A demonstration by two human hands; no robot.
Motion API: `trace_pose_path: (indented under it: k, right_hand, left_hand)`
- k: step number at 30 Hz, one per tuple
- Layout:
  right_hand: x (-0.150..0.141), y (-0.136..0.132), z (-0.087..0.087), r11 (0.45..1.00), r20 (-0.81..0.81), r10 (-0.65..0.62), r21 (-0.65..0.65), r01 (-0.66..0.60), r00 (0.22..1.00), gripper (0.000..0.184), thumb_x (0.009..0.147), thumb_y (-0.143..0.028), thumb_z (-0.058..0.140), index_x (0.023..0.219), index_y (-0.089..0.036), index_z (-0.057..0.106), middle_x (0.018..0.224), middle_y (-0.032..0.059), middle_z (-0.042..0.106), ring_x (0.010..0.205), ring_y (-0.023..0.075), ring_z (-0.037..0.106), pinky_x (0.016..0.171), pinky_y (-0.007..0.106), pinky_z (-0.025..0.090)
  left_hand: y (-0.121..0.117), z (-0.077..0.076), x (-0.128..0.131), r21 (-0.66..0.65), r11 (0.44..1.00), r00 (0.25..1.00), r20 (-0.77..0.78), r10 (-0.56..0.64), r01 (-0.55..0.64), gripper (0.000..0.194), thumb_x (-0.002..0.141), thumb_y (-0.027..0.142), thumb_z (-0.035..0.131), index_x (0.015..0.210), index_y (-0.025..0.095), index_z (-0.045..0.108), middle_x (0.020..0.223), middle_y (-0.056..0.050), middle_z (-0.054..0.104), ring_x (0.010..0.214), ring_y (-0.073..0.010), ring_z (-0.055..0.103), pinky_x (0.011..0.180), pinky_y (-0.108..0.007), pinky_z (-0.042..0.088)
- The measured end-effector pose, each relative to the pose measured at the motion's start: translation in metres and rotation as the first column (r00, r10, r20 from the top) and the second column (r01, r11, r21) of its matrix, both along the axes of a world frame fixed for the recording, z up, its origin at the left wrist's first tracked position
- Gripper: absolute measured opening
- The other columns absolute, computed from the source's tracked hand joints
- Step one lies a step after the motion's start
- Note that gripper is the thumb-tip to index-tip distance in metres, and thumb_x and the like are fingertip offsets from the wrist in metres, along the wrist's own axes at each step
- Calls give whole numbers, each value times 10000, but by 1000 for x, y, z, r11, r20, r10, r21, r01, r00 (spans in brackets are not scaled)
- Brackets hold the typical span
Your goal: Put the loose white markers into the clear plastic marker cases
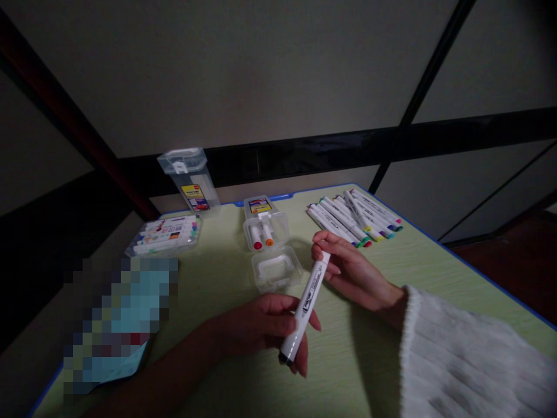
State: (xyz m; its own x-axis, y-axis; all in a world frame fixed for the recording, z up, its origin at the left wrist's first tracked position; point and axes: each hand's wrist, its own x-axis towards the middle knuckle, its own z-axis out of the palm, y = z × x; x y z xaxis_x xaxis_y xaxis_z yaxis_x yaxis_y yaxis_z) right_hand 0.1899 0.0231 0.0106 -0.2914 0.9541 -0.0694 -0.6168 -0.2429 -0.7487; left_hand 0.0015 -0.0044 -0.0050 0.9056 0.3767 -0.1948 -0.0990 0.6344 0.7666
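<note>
A white marker with a black end is held slantwise above the table, its dark end toward me. My left hand grips its lower part between thumb and fingers. The fingers of my right hand are closed on its upper end, hiding that tip. Just beyond lies a clear plastic case with its lid swung open toward me. Inside it are a red-ended marker and an orange-ended marker. To the right, several white markers with coloured ends lie in a loose pile.
An upright clear case stands at the back left. In front of it lies a clear pack of markers. A blurred-out light blue item rests at the left edge. The table has a blue rim and backs onto panelled doors.
</note>
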Motion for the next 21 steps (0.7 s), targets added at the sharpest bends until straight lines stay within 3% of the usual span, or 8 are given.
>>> trace_pose_path:
  k: [14, 21]
  right_hand:
    - [-1, -1, 1, 1000, 28, 8, 18, -9, 1000, 23, 709, -153, 606, 730, -155, 598, 519, -42, 571, 382, 15, 218, 384, 150, 164]
    - [-4, 0, 0, 994, 205, -87, 85, 71, 975, 78, 714, -230, 585, 708, -152, 581, 524, 1, 599, 395, 42, 264, 377, 185, 143]
  left_hand:
    - [0, -1, 0, 51, 999, 1000, -16, -6, 7, 408, 680, 436, 689, 897, 131, 527, 544, -1, 628, 434, -95, 544, 431, -176, 333]
    - [0, -2, 2, 75, 993, 993, -58, 101, -96, 439, 630, 449, 722, 846, 124, 522, 528, 16, 608, 375, -60, 478, 411, -171, 295]
